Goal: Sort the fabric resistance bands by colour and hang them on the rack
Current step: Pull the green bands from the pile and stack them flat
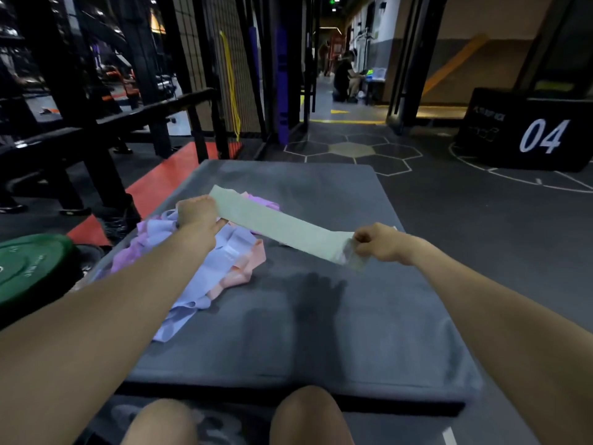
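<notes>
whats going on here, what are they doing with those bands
A person sits at a grey mat in a gym, holding a pale green band stretched flat between both hands above it. The left hand grips one end and the right hand pinches the other. A loose pile of lilac, purple and pink bands lies unsorted on the mat's left side. Nothing from the pile appears hung up yet.

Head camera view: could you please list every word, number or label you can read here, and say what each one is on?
"04": large white numerals on the black box at the right.
Small pale characters above the "04" on that box: too blurred to read.
White tag on the lavender band in the pile: too small to read.
Markings on the green weight plate: too blurred to read.
Pale green band: no print visible.
</notes>
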`<state>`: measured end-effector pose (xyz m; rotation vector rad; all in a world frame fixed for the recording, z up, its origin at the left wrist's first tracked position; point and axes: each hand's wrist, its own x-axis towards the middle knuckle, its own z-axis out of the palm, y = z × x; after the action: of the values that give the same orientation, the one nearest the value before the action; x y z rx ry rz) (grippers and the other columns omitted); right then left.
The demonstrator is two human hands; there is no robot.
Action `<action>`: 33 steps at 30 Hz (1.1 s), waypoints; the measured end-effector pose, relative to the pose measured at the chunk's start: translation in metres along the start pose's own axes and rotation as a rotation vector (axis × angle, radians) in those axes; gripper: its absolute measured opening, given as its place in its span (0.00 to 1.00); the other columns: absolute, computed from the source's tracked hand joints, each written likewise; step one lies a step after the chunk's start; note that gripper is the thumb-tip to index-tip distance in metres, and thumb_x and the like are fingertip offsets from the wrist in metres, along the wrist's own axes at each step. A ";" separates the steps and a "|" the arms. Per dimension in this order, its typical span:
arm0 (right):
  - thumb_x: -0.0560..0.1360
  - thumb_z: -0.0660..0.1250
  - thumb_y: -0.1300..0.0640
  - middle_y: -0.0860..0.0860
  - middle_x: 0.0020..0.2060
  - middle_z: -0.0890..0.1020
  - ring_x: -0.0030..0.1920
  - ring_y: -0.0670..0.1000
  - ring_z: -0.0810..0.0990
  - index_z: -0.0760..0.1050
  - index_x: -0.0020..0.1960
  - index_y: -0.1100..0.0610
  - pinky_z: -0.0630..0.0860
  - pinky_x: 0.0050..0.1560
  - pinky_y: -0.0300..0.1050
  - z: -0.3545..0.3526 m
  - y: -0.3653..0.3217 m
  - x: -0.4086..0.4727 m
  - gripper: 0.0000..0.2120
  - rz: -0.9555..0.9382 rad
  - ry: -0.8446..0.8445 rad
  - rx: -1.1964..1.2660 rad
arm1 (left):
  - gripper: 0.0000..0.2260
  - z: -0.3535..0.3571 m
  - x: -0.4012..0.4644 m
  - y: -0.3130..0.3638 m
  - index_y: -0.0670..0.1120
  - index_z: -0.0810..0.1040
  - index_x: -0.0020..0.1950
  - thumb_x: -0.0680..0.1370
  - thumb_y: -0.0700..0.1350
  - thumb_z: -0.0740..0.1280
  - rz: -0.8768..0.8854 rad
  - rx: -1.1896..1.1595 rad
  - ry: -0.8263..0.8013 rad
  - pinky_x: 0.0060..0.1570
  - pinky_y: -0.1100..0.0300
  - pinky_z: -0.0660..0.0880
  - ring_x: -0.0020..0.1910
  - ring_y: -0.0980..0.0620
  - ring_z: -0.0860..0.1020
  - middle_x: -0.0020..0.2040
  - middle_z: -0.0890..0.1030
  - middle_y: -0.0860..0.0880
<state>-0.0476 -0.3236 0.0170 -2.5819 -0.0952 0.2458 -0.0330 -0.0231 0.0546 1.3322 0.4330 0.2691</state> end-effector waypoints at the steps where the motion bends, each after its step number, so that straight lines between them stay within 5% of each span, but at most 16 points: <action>1: 0.75 0.61 0.62 0.54 0.41 0.76 0.41 0.52 0.72 0.76 0.50 0.62 0.70 0.42 0.46 0.000 0.005 0.002 0.07 0.031 0.006 0.046 | 0.13 0.001 0.004 -0.004 0.50 0.67 0.39 0.80 0.35 0.56 -0.009 0.012 0.011 0.26 0.68 0.74 0.34 0.58 0.73 0.40 0.72 0.51; 4: 0.77 0.60 0.61 0.55 0.39 0.76 0.41 0.53 0.74 0.75 0.44 0.60 0.75 0.37 0.44 -0.001 0.021 0.013 0.06 0.104 0.058 0.237 | 0.11 0.009 0.017 -0.018 0.45 0.74 0.58 0.80 0.36 0.56 0.017 0.058 -0.012 0.25 0.73 0.73 0.28 0.63 0.75 0.55 0.76 0.47; 6: 0.78 0.60 0.63 0.54 0.36 0.74 0.38 0.52 0.74 0.73 0.40 0.59 0.75 0.35 0.42 -0.003 0.032 0.022 0.08 0.132 0.140 0.362 | 0.15 0.015 0.024 -0.027 0.41 0.71 0.67 0.80 0.38 0.56 -0.024 0.145 0.035 0.39 0.68 0.76 0.38 0.64 0.79 0.64 0.75 0.45; 8: 0.77 0.59 0.66 0.54 0.32 0.72 0.36 0.52 0.72 0.73 0.37 0.60 0.73 0.33 0.42 -0.006 0.043 0.031 0.11 0.149 0.258 0.412 | 0.14 0.021 0.027 -0.038 0.39 0.73 0.64 0.80 0.37 0.58 0.120 0.662 0.020 0.53 0.60 0.74 0.56 0.51 0.78 0.62 0.77 0.44; 10: 0.75 0.61 0.68 0.52 0.30 0.72 0.37 0.54 0.72 0.77 0.40 0.61 0.69 0.35 0.41 -0.012 0.058 0.043 0.09 0.139 0.408 0.310 | 0.12 0.033 0.036 -0.047 0.36 0.78 0.56 0.77 0.34 0.59 0.095 0.575 -0.050 0.55 0.54 0.74 0.57 0.40 0.77 0.57 0.79 0.38; 12: 0.74 0.64 0.66 0.53 0.33 0.75 0.40 0.53 0.73 0.79 0.47 0.64 0.66 0.40 0.40 -0.017 0.070 0.054 0.06 0.148 0.521 0.210 | 0.09 0.048 0.045 -0.058 0.37 0.80 0.43 0.74 0.34 0.60 0.212 0.761 -0.058 0.52 0.51 0.75 0.52 0.36 0.79 0.50 0.80 0.34; 16: 0.72 0.68 0.63 0.54 0.41 0.77 0.44 0.51 0.73 0.78 0.51 0.64 0.65 0.44 0.38 -0.022 0.090 0.075 0.09 0.229 0.653 0.230 | 0.07 0.074 0.058 -0.075 0.40 0.79 0.44 0.75 0.37 0.61 0.232 0.862 -0.087 0.44 0.54 0.74 0.43 0.41 0.77 0.44 0.79 0.39; 20: 0.72 0.69 0.63 0.58 0.46 0.80 0.43 0.51 0.73 0.77 0.50 0.64 0.65 0.42 0.37 -0.015 0.103 0.093 0.08 0.274 0.690 0.258 | 0.09 0.091 0.079 -0.089 0.37 0.80 0.52 0.76 0.37 0.62 0.221 0.930 -0.097 0.47 0.56 0.72 0.52 0.40 0.77 0.51 0.81 0.40; 24: 0.72 0.68 0.64 0.60 0.47 0.81 0.46 0.56 0.76 0.77 0.50 0.64 0.67 0.43 0.40 -0.007 0.111 0.107 0.07 0.266 0.696 0.230 | 0.04 0.103 0.093 -0.102 0.41 0.78 0.45 0.76 0.38 0.64 0.249 1.013 -0.123 0.35 0.61 0.66 0.45 0.46 0.74 0.45 0.77 0.43; 33: 0.74 0.66 0.63 0.62 0.48 0.80 0.50 0.61 0.78 0.77 0.50 0.63 0.73 0.48 0.48 0.002 0.126 0.116 0.06 0.330 0.666 0.184 | 0.04 0.108 0.107 -0.124 0.45 0.77 0.41 0.75 0.40 0.64 0.259 1.118 -0.131 0.45 0.58 0.69 0.52 0.41 0.77 0.50 0.81 0.42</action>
<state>0.0679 -0.4165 -0.0687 -2.3498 0.5670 -0.4708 0.1040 -0.0990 -0.0631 2.4951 0.2912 0.1406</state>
